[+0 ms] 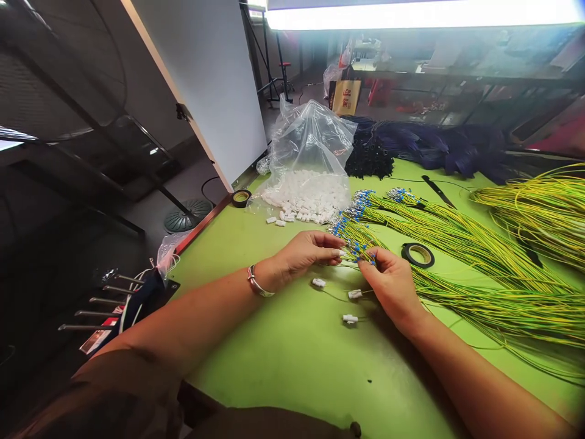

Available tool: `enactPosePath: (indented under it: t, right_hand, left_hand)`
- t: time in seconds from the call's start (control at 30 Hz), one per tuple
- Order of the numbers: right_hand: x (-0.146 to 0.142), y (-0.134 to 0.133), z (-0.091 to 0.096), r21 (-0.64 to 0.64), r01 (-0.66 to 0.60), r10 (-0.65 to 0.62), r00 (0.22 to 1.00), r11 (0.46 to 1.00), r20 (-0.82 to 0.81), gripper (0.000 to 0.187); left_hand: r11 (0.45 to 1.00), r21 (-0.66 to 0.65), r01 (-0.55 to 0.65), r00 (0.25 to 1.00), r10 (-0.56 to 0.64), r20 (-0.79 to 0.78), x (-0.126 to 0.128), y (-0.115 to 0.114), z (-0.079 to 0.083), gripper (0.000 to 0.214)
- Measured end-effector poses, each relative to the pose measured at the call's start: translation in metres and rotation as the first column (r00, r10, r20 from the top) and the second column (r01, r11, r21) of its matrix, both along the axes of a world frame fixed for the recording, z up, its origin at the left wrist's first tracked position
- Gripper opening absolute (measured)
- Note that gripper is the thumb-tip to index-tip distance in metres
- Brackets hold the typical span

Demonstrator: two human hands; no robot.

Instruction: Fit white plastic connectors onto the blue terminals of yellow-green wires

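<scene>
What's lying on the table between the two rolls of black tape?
In the head view, going left to right: a heap of small white pieces at a clear plastic bag, then blue-tipped yellow-green wires.

At one o'clock my remote camera shows me a bright lamp (425, 16). A white panel (212, 79) stands at eleven, a red stool (284, 64) at twelve. Toward ten I see grey floor (201, 174); the green table (269, 366) occupies six.

The left hand (305, 255) pinches a white connector (342, 253), the right hand (393, 283) blue-tipped wires (356, 249).
</scene>
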State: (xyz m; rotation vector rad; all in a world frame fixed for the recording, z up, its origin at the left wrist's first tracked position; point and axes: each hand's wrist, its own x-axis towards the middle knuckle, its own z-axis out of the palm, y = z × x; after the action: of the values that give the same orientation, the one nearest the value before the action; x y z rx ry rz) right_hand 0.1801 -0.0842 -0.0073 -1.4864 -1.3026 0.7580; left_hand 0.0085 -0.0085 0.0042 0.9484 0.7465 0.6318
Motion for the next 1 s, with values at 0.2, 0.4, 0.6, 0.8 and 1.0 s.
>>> enactPosePath:
  t: [0.2,0.4,0.6,0.8,1.0]
  right_hand:
    - [-0.0034,-0.0027,0.0015,0.066,0.053,-0.062,0.986,0.996,0.153,0.009]
    - [-0.0044,-0.0051,0.0012,0.156,0.076,-0.117,0.953,0.985,0.278,0.007]
    - [-0.0030,-0.0055,0.0000,0.194,0.077,-0.140,0.931,0.978,0.336,0.003]
    - [-0.0013,-0.0065,-0.0023,0.236,0.066,-0.160,0.900,0.969,0.406,0.003]
    - [-0.0026,-0.0054,-0.0036,0.272,0.013,-0.129,0.900,0.962,0.416,0.003]
  left_hand:
    - [1.000,-0.013,0.019,0.998,-0.018,0.054,0.0023,-0.0014,0.0006,0.043]
    - [0.998,0.061,0.031,0.997,-0.035,0.062,0.0030,-0.0006,-0.0002,0.037]
    - [0.998,0.060,0.033,0.999,-0.035,0.034,0.0015,0.0001,-0.0023,0.037]
    - [1.000,0.018,0.016,1.000,-0.015,-0.015,0.0011,-0.0023,0.0043,0.035]
    - [0.998,0.036,0.044,0.998,-0.042,-0.037,0.0026,-0.0054,0.0045,0.031]
